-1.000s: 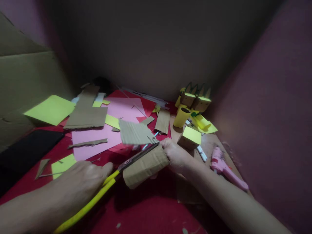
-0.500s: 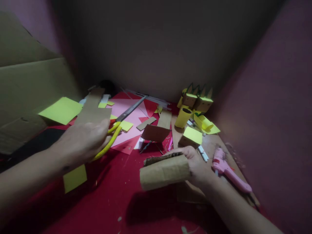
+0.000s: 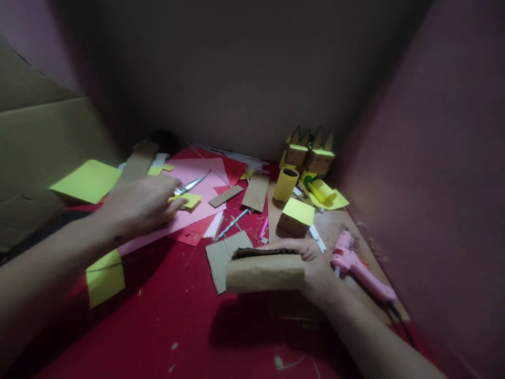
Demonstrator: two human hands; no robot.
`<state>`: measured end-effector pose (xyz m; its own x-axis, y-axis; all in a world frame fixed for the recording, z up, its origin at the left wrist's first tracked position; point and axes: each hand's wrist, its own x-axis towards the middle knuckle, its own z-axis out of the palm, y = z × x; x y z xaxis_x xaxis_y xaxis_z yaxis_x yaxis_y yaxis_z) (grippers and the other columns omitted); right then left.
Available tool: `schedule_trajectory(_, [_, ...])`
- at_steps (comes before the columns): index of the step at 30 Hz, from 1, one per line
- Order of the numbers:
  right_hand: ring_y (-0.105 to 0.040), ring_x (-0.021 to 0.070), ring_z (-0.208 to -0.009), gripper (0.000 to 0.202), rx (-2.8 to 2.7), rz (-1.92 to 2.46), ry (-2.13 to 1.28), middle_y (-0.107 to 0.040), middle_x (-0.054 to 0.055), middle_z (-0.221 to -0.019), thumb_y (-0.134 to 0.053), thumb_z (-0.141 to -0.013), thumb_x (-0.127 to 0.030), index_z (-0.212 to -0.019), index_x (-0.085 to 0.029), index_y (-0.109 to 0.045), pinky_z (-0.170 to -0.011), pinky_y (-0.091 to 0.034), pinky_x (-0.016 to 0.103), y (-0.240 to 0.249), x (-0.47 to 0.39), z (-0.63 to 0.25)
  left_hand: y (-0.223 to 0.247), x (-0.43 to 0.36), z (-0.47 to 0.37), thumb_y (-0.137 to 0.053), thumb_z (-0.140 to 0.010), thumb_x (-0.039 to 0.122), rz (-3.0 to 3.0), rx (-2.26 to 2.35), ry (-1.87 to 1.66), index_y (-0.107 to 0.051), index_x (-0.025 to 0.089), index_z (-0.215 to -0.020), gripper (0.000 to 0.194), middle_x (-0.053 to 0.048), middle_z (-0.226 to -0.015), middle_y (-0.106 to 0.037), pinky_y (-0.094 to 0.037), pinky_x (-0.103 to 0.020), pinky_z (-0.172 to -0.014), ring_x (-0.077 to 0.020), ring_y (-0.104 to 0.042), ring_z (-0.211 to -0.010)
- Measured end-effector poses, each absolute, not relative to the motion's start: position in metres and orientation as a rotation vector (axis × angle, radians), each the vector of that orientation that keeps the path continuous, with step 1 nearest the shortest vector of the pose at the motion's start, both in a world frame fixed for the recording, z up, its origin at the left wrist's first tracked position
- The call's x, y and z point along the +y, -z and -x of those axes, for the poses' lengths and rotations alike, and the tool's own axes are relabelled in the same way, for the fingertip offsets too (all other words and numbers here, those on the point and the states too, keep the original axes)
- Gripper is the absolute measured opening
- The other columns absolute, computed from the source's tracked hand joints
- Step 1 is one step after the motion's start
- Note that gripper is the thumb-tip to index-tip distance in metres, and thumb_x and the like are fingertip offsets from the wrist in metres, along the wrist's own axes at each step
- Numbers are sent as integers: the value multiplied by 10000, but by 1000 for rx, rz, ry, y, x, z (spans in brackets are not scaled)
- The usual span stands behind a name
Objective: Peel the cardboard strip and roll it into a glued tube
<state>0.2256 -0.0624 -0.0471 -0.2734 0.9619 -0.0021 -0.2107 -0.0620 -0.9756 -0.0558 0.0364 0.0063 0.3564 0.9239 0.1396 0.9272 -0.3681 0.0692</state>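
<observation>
Gripping curled cardboard [image 3: 265, 275] in the right hand [image 3: 319, 271], near a pink glue gun [image 3: 352, 261], and holding scissors [image 3: 191, 185] in the left hand [image 3: 144, 202] over pink paper [image 3: 205, 168].

A pink glue gun [image 3: 365, 278] lies at right on a brown board [image 3: 325, 226]. Farther left, a yellow-topped cardboard box [image 3: 296, 216] sits nearer than an upright yellow tube [image 3: 286, 185]. Two cardboard box figures with pointed tops [image 3: 310, 157] stand behind. At left, pink paper [image 3: 211, 169] overlaps red paper [image 3: 234, 171]; a yellow sheet [image 3: 87, 181] rests farther left.
</observation>
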Motion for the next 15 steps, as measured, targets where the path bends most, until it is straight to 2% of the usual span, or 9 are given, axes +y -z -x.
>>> schedule_trajectory(2, [-659, 109, -569, 271, -1181, 918, -1533, -754, 2, -688, -768, -624, -135, -867, -251, -789, -578, -514, 178, 46, -63, -224, 2, 23, 37, -449, -909, 470, 2817, -1674, 200, -540, 159, -1180, 423, -92, -1009, -632, -383, -309, -725, -224, -557, -856])
schedule_trajectory(3, [-656, 109, -561, 257, -1163, 912, -1542, -755, 0, -691, -772, -619, -139, -851, -249, -791, -574, -515, 181, 45, -63, -223, 9, 16, 28, -474, -887, 501, 2944, -1541, 105, -548, 189, -1187, 439, -97, -1060, -629, -399, -333, -758, -250, -563, -917])
schedule_trajectory(5, [-658, 110, -573, 225, -1136, 907, -1546, -758, -1, -706, -772, -620, -147, -822, -244, -793, -571, -513, 179, 47, -64, -222, 24, 2, 13, -542, -840, 472, 3011, -1339, 12, -576, 198, -1146, 412, -113, -1034, -628, -412, -359, -754, -283, -559, -933])
schedule_trajectory(10, [-642, 107, -542, 261, -1094, 882, -1526, -744, -14, -670, -761, -640, -132, -875, -244, -787, -548, -506, 188, 59, -61, -225, 45, -20, -2, -693, -643, 615, 3036, -1271, 96, -548, 191, -1225, 735, -129, -1039, -586, -427, -381, -745, -317, -533, -940])
schedule_trajectory(15, [-640, 134, -534, 230, -1037, 938, -1486, -730, 6, -634, -770, -639, -168, -865, -201, -784, -529, -510, 222, 67, -59, -227, 34, -37, -7, -598, -758, 450, 3010, -1355, 59, -563, 146, -1200, 538, -157, -1029, -563, -432, -402, -744, -325, -526, -940])
